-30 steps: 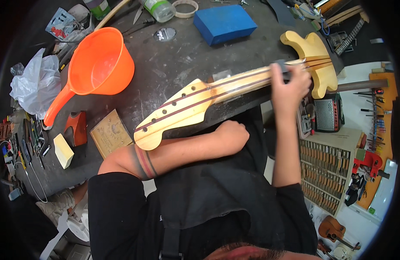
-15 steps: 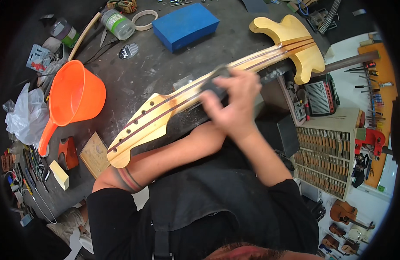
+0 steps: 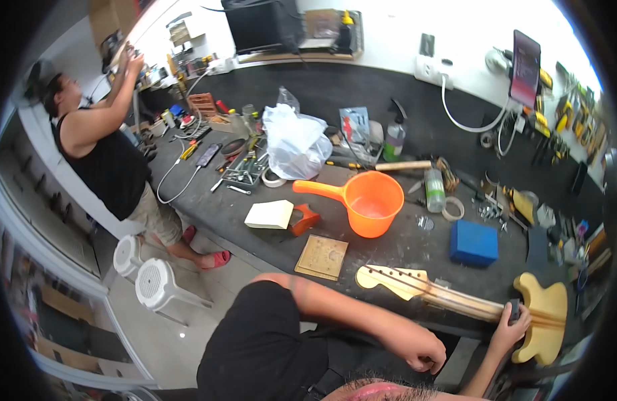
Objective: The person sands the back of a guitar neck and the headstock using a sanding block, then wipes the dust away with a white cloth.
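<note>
A bare pale-wood guitar [image 3: 455, 295] with dark stripes along its neck lies on the bench at the right. Its holed headstock points left and its horned body [image 3: 548, 319] is at the far right. My right hand [image 3: 513, 330] is closed around a dark sanding block [image 3: 514, 310], which rests on the neck where it meets the body. My left hand [image 3: 425, 350] hangs in front of me below the neck, apart from the guitar. Its fingers are curled in and nothing shows in them.
Behind the guitar stand an orange dipper [image 3: 374, 204] and a blue block [image 3: 474, 242]. A wooden board [image 3: 321, 256] and a cream block [image 3: 269, 215] lie left of it. Another person [image 3: 108, 137] stands at the far left, beside white stools [image 3: 160, 284]. Tools crowd the bench's back.
My view has swung up and left, bringing the wall and another person in. My right hand has slid the block along the neck toward the body. My left hand has come into sight.
</note>
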Available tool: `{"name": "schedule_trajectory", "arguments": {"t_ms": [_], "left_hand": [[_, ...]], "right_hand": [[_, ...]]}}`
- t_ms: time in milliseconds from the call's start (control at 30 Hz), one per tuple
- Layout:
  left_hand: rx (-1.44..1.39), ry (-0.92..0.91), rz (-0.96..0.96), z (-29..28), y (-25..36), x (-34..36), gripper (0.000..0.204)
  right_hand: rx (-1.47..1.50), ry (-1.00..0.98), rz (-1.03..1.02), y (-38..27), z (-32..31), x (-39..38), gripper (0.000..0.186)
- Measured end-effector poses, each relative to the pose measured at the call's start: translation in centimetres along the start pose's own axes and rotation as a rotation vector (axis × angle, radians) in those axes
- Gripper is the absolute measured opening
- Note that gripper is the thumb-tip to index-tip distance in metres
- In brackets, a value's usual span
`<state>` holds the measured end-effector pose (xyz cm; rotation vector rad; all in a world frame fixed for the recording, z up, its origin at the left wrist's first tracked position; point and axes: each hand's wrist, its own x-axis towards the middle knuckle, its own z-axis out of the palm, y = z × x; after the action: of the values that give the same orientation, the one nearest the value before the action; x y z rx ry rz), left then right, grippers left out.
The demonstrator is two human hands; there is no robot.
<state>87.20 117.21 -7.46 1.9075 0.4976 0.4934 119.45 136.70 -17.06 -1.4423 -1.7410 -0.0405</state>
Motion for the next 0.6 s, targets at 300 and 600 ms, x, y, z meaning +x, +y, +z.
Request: {"name": "schedule_trajectory", "arguments": {"t_ms": [300, 600], "left_hand": [[0.195, 1.533, 0.415, -32.2, 31.9, -32.6, 0.030], [0.580, 1.826, 0.784, -45.8, 51.7, -47.4, 0.021]], "right_hand": [[0.880, 0.009, 0.294, -5.9, -2.4, 2.1, 0.039], [1.105, -0.048, 0.354, -10.7, 0.7, 1.4, 0.080]]}}
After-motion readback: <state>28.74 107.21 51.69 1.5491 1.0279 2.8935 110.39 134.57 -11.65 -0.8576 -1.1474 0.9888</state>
